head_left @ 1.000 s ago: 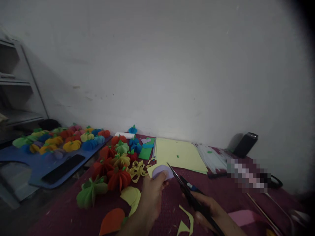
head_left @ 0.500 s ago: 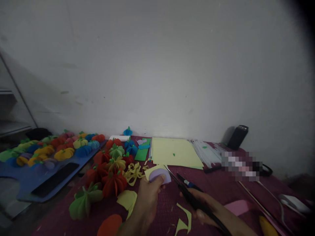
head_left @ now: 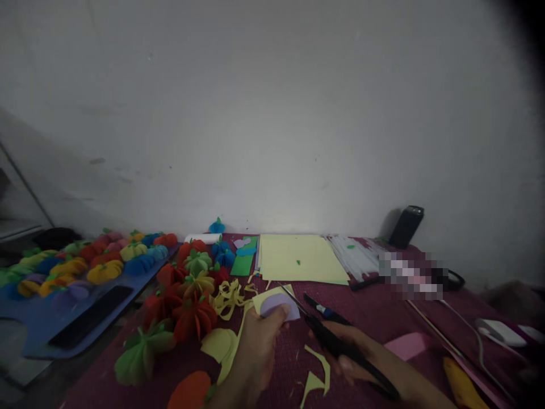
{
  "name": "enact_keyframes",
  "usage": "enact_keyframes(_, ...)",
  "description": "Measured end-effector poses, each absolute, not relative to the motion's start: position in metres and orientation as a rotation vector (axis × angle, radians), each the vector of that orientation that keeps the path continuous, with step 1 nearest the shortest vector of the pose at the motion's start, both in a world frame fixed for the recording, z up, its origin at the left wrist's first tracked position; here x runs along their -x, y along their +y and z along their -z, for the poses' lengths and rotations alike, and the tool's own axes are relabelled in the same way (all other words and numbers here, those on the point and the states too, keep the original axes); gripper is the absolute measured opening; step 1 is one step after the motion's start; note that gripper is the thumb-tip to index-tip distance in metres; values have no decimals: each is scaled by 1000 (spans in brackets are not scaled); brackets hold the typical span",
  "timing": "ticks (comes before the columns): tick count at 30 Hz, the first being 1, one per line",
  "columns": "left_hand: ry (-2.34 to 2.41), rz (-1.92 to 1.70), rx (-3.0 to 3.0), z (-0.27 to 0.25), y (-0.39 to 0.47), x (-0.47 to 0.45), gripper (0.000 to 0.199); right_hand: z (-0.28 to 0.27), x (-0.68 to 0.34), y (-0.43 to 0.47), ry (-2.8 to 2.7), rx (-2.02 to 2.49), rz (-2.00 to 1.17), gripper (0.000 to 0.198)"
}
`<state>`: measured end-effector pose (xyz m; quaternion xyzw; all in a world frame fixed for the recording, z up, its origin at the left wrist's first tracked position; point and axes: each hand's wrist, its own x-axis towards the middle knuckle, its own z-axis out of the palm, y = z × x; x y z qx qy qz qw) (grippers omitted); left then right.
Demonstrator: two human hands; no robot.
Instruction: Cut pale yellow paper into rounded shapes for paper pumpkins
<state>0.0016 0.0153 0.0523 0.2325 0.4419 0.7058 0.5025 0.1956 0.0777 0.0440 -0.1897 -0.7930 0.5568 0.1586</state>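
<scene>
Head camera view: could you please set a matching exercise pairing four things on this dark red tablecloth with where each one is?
Things:
1. black-handled scissors
2. pale purple paper disc
3. stack of pale yellow paper sheets
4. green folded-paper pumpkin

Places:
A. flat near the wall, behind both hands
B. nearest the camera at the left end of the pumpkin cluster
C. gripped in the right hand, blades open
D. pinched in the left hand, against a yellow sheet

Pairs: 1-C, 2-D, 3-A, 4-B
</scene>
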Motion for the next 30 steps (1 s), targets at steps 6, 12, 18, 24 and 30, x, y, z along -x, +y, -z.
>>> enact_keyframes(6,1090,-1708,-606,-56,13,-1,12,-33,-192,84,-2248,527,-1701,52)
enact_keyframes(12,1085,-1689,-574,-56,13,-1,14,-42,-193,82,-2268,573,-1620,48)
enact_keyframes(18,1068,-1706,-596,-55,14,0,15,-48,-196,79,-2279,552,-1563,41)
enact_keyframes(24,1065,-1684,-615,-58,11,-1,11,-47,-200,84,-2306,565,-1591,47)
enact_keyframes(30,1035,-1642,-592,-67,8,-2,11,-50,-206,87,-2320,617,-1577,45)
